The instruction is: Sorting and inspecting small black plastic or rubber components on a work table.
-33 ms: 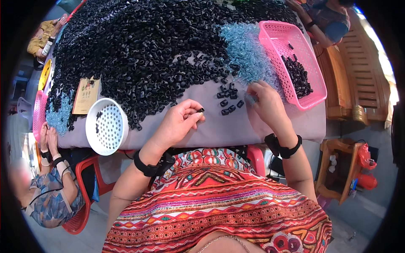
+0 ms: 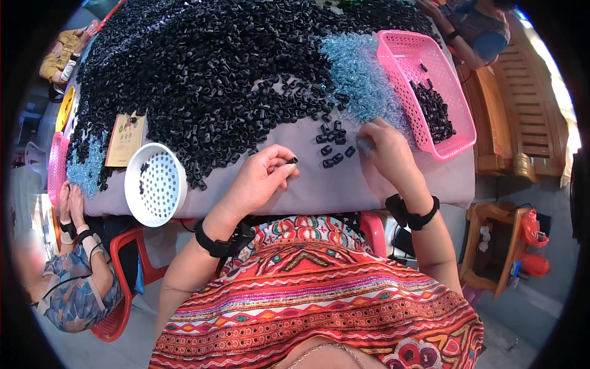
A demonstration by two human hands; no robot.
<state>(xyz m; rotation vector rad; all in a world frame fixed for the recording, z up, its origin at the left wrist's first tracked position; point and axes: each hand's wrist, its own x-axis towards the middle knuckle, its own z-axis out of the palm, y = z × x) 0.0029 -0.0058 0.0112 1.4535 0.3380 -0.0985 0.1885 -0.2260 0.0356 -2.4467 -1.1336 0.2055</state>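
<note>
head view: your left hand (image 2: 261,178) sits near the middle of the frame, thumb and forefinger pinched together on one small black tube piece (image 2: 293,160), lifted just off the grey surface (image 2: 319,184), likely so you can look it over. your right hand (image 2: 387,150), at about 2 o'clock from the left, has its fingers closed on a bluish piece (image 2: 365,146), beside a loose cluster of black pieces (image 2: 335,147) that lies apart from the rest, at the edge of the big black heap (image 2: 215,67) filling the surface toward 12 o'clock. a drift of pale blue pieces (image 2: 356,74) lies at 1 o'clock, touching the pink basket (image 2: 399,52), which holds a modest pile of black pieces (image 2: 433,111) along its right side. at 9 o'clock a white perforated bowl (image 2: 153,184) overhangs the surface edge, nearly empty save for a few dark pieces. another person's hands (image 2: 69,200) rest at the far left.
</note>
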